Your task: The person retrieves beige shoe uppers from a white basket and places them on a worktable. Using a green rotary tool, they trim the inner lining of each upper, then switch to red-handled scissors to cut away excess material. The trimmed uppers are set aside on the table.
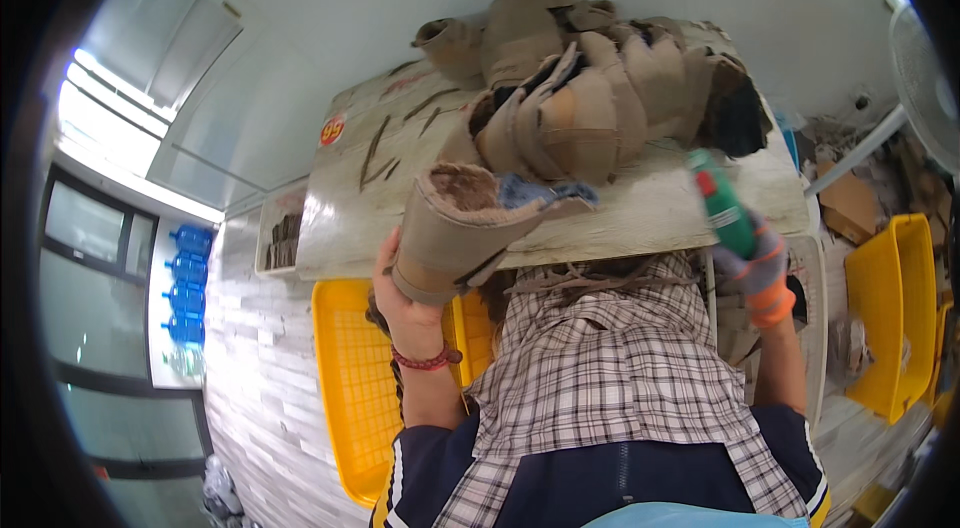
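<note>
My left hand (408,313) is closed around a tan boot upper (440,243) with brown fleece lining. A bluish flap of lining sticks out at its right side. The upper is held at the table's front edge. My right hand (762,273), in a grey and orange glove, grips a green handheld tool (728,213) with a red patch. The tool is smeared by motion, so its exact kind is unclear. It points up over the table's right part, apart from the upper. Behind both hands lies a pile of similar tan boot uppers (585,128).
Thin dark strips (375,150) lie on the pale worktable (335,203). A yellow basket (340,368) stands at my left, a yellow crate (875,318) at the right. A white bin (263,240) sits beside the table. A fan (922,68) stands far right; blue water bottles (186,298) line the left wall.
</note>
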